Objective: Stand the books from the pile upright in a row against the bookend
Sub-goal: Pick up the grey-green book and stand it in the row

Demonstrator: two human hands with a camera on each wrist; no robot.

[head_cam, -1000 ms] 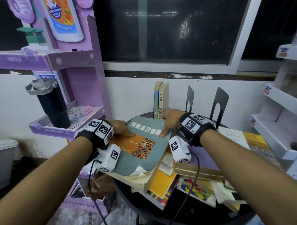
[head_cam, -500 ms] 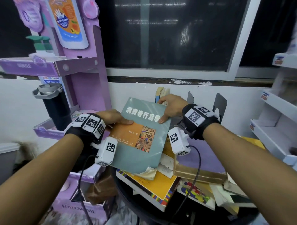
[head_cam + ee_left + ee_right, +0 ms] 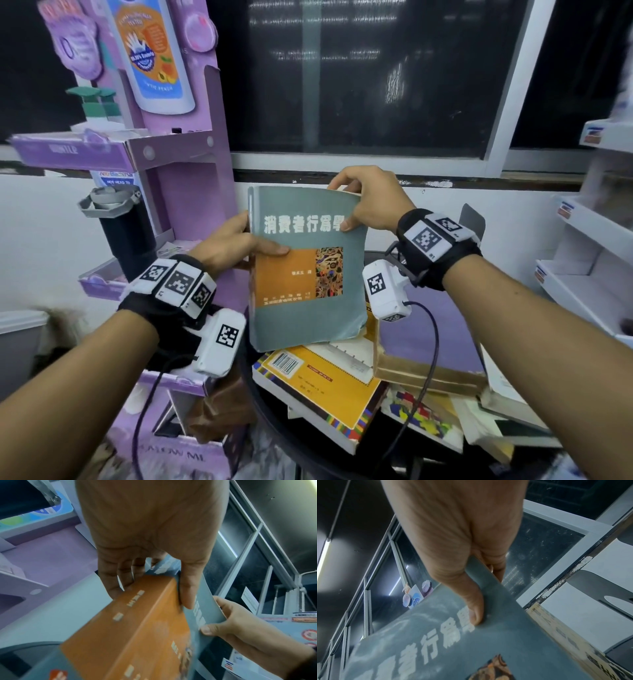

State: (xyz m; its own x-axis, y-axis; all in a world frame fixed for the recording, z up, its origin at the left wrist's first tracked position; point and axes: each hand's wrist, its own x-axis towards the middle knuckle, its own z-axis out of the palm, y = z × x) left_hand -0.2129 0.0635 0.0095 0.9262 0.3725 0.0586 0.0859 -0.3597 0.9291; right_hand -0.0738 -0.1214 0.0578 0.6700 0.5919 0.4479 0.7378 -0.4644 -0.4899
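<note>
Dark window [image 3: 370, 75] across the back wall, white sill under it. To my left a purple cardboard display stand [image 3: 191, 192] w/ a big lotion-bottle graphic up top, and a black flask [image 3: 121, 233] w/ grey lid sitting on its lower shelf. White shelving [image 3: 589, 246] off to the right.

Below me, a round black table [image 3: 274, 428] carries the pile: a yellow book [image 3: 329, 390] w/ barcode showing, a purple-covered book [image 3: 442, 339] beside it on the right, a bright multicolour cover [image 3: 421, 414] lower down, more pale ones at the right edge. All lying flat, overlapping. A black metal bookend [image 3: 474, 219] pokes up behind my right wrist (mostly hidden by the wrist gear, so I can't tell what stands against it).

The grey-green book [image 3: 305, 274] is up in the air in front of me, above the pile, cover facing me, roughly upright. It blocks the far side of the table.

My left hand [image 3: 229, 245] grips the spine edge, thumb flat across the orange cover panel, fingers [image 3: 118, 582] wrapped behind on the spine side. My right hand [image 3: 366, 202] pinches the top right corner, thumb [image 3: 474, 609] pressed on the cover by the last title character, fingers curled over the back.
</note>
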